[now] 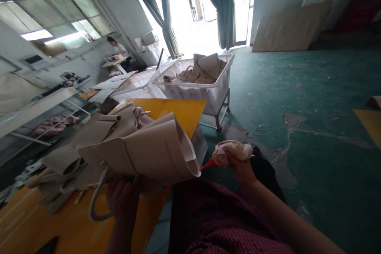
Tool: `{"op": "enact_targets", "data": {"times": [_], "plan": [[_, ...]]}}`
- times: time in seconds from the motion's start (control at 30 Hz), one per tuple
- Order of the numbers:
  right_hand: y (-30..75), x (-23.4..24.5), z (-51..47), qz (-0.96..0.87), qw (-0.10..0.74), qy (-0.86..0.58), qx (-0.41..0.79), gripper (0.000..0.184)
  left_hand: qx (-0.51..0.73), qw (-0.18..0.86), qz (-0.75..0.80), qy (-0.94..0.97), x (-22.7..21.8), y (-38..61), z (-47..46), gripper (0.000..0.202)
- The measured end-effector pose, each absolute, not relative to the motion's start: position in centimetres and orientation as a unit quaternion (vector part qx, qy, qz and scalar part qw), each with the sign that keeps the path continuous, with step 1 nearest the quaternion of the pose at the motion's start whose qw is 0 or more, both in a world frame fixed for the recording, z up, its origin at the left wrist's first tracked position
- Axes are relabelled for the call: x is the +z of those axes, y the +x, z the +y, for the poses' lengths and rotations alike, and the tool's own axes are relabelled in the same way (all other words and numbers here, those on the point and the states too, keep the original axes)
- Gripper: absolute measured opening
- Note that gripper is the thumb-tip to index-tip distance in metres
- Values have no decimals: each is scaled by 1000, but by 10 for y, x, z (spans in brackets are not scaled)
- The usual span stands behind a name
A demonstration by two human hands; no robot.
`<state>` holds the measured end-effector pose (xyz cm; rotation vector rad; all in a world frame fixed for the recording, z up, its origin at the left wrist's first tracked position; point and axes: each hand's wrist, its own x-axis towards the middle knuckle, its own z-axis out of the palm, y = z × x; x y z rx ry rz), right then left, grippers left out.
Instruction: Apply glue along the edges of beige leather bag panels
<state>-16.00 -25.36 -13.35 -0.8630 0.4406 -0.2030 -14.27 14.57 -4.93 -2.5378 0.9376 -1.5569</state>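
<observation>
A beige handbag (149,154) lies on its side across the yellow table, its open rim facing right. My left hand (123,196) is closed on its near lower side, beside the curved handle (99,202). My right hand (242,168) is wrapped round a squeeze bottle (233,152) covered in pale cloth or paper. The bottle's red nozzle (207,164) points left, its tip at the lower corner of the bag's rim; whether it touches, I cannot tell. More beige bags (68,156) are heaped on the left, partly hidden behind this one.
The yellow table (190,111) ends just right of the bag. Beyond it stands a white wheeled bin (208,91) holding beige bag pieces. A person (119,49) sits at a far work table. Green floor (297,87) stretches to the right, with a leaning board (291,27) by the wall.
</observation>
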Motion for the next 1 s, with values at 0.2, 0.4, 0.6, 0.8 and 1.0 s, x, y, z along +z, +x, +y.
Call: {"op": "enact_targets", "data": {"times": [0.2,0.4,0.6,0.8,1.0], "plan": [[-171,-130,-257,208,894,-389,-83,50,-509,6,293,-809,-45,-154,137,44],[-177,-127,-263,327,922,-202,-40,35,-505,54,304,-806,-39,-169,138,42],[-179,-125,-268,284,947,-150,4,18,-495,136,272,-814,-37,-199,141,38],[-183,-65,-249,134,983,-112,49,38,-438,140,299,-836,-12,-247,122,21],[-201,9,-226,18,985,-134,110,54,-423,153,152,-880,67,-272,101,59]]}}
